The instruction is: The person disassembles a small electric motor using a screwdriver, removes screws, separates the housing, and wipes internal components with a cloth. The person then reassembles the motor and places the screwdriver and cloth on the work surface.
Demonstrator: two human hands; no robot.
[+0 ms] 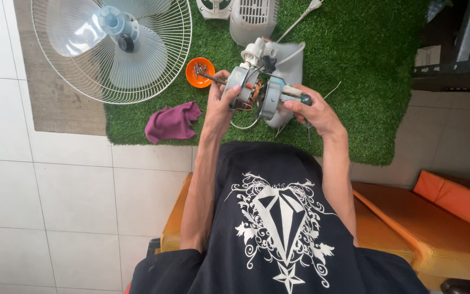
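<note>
We see our two bare hands raised over a green artificial-grass mat (365, 49), holding a grey metal fan motor with exposed copper windings (254, 92) between them. Our left hand (218, 106) has its grip clenched around the motor's left end, where a thin shaft juts out. Our right hand (314, 111) grips a dark-handled tool (300, 98) pressed to the motor's right end. Just beyond the left grip sits a small orange bowl of screws (199, 72), with a crumpled purple cloth (172, 122) beside it. Farther left lies a round white wire fan guard with clear blades (112, 46). To the right of the grip the mat runs open to its edge, meeting pale floor tiles (55, 190).
</note>
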